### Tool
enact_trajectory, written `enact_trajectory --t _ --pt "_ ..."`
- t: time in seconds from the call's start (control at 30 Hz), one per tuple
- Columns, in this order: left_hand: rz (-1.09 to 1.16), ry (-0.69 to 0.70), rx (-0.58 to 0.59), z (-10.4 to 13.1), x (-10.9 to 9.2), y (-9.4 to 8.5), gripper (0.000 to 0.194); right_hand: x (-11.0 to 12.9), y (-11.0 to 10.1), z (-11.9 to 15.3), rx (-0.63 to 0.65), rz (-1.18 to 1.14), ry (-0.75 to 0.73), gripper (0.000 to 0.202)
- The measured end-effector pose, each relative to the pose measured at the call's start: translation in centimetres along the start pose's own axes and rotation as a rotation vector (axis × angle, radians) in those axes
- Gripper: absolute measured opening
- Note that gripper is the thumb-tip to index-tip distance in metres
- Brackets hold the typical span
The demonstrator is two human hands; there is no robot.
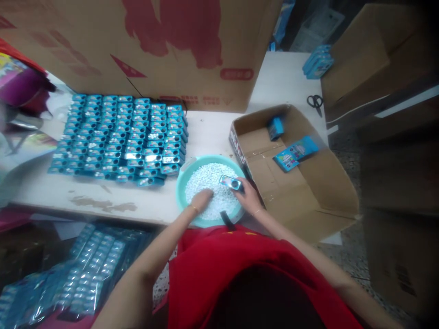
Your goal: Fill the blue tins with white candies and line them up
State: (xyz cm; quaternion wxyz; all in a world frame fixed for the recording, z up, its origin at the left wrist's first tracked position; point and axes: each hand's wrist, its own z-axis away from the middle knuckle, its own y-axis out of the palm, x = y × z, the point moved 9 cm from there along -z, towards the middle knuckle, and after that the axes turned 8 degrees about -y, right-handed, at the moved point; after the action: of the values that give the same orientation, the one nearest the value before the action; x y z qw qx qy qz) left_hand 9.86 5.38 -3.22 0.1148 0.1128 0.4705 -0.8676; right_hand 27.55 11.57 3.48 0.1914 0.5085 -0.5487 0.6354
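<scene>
A turquoise basin full of small white pellets stands at the table's front edge. My left hand reaches into the basin, its fingers bent together with the tips down among the pellets. Above the basin's right side, my right hand grips a small blue box by its right end. The box lies tilted, with a pale strip and a dark round spot on the side facing up. Left of the basin, rows of similar blue boxes stand packed closely together.
An open cardboard box holding several blue packs adjoins the basin on the right. A large carton stands behind. Scissors and stacked blue packs lie at the far right. Plastic-wrapped blue boxes sit below the table's left edge.
</scene>
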Motion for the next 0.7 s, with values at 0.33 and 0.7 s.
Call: enact_trajectory --t 0.33,0.7 --pt "0.37 0.215 -0.073 4.7 0.6 -6.7 0.026 -0.3 -0.1 -0.5 -0.013 0.023 -0.02 0.04" --pt "-0.226 0.143 -0.098 7.3 -6.8 -14.9 0.024 3.1 2.8 -0.4 0.162 0.209 -0.193 0.048"
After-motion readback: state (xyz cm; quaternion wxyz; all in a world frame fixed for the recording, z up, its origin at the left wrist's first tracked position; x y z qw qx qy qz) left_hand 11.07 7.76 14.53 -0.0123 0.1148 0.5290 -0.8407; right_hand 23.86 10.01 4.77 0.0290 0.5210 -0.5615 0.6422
